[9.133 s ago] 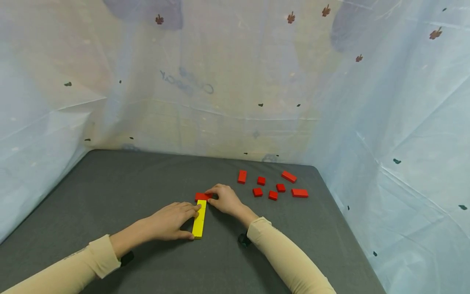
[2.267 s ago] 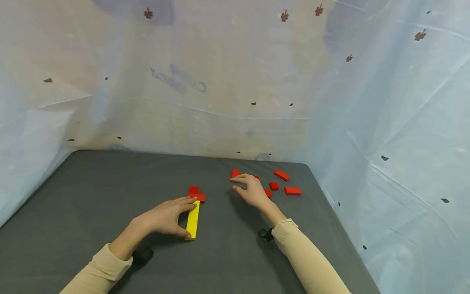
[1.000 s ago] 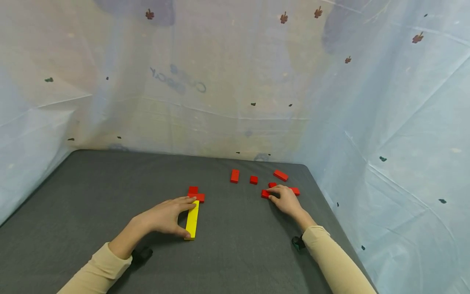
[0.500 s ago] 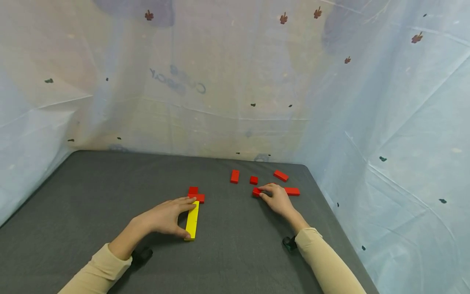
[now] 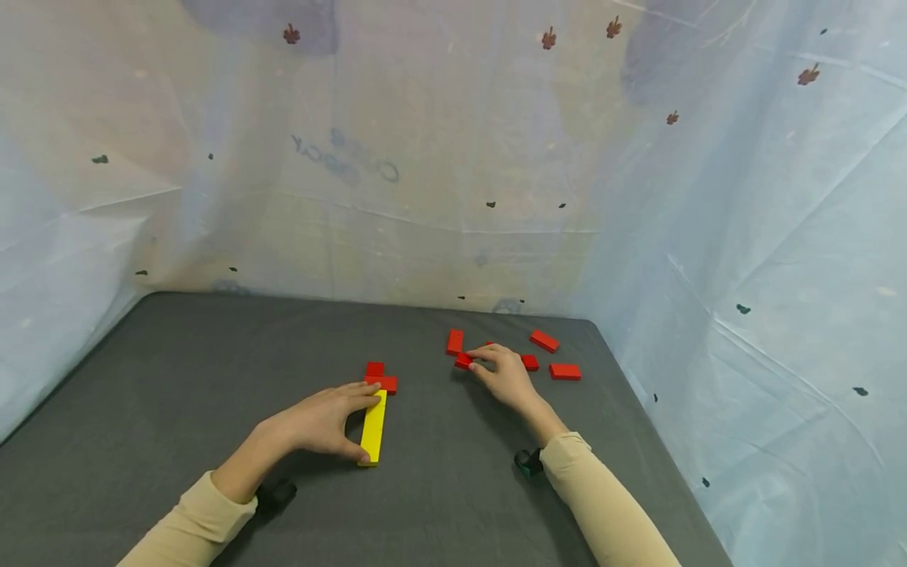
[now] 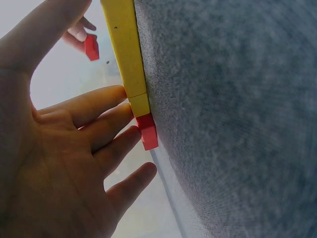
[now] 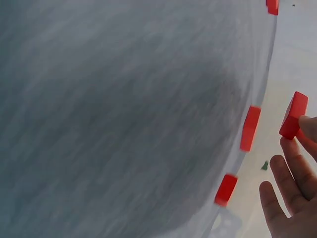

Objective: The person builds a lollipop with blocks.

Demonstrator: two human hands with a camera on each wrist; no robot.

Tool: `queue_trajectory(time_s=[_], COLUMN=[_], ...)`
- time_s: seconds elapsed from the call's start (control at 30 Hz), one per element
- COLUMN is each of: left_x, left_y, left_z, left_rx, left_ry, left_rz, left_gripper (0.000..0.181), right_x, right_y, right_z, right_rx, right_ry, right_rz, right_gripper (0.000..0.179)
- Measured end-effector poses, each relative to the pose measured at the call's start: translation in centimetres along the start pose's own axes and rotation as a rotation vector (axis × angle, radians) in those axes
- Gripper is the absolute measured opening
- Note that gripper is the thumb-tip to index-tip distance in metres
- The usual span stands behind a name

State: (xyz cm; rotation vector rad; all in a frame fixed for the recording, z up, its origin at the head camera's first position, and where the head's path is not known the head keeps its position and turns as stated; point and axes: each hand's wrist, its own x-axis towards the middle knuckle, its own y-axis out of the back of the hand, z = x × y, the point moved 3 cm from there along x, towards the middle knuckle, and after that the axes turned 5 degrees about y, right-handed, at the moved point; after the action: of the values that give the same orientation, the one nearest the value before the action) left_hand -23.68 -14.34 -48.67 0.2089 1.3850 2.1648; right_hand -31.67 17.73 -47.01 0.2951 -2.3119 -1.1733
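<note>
My left hand (image 5: 319,417) lies along the left side of a yellow strip (image 5: 373,431) on the table, thumb at its near end. In the left wrist view, its straight fingertips touch the strip and the red block (image 6: 147,133) at its far end. That red block lies crosswise in the head view, with a small red square block (image 5: 375,368) against its far side. Farther right, my right hand (image 5: 506,379) pinches a small red block (image 7: 294,115) between thumb and index finger, above the table; the other fingers are extended.
Loose red blocks lie at the table's back right: one upright-lying (image 5: 455,341), one slanted (image 5: 544,340), one crosswise (image 5: 564,372) and a small one (image 5: 530,362). Another is mostly hidden behind my right hand. Plastic sheeting (image 5: 425,157) hangs around the dark grey table (image 5: 439,496).
A red square has joined the crosswise block since the oldest frame. My right hand reached the right-hand blocks, took a small red one and has carried it left. My left hand stays put.
</note>
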Motion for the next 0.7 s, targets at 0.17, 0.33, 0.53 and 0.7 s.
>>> queue_trajectory(time_s=[0.17, 0.33, 0.53, 0.7], left_x=[0.1, 0.0, 0.0, 0.1], left_y=[0.0, 0.1, 0.0, 0.0], left_z=[0.0, 0.1, 0.2, 0.1], left_rx=[0.002, -0.008, -0.005, 0.004], left_ry=[0.025, 0.021, 0.018, 0.016], left_rz=[-0.003, 0.005, 0.013, 0.023], left_gripper=[0.100, 0.099, 0.100, 0.100], right_x=[1.2, 2.2, 3.1, 3.7], right_y=[-1.1, -2.2, -3.4, -4.5], right_z=[-1.4, -2.9, -4.2, -4.9], right_rx=[0.023, 0.060, 0.070, 0.063], right_ry=[0.026, 0.039, 0.073, 0.073], right_rz=[0.000, -0.024, -0.057, -0.100], right_gripper=[0.029, 0.029, 0.029, 0.030])
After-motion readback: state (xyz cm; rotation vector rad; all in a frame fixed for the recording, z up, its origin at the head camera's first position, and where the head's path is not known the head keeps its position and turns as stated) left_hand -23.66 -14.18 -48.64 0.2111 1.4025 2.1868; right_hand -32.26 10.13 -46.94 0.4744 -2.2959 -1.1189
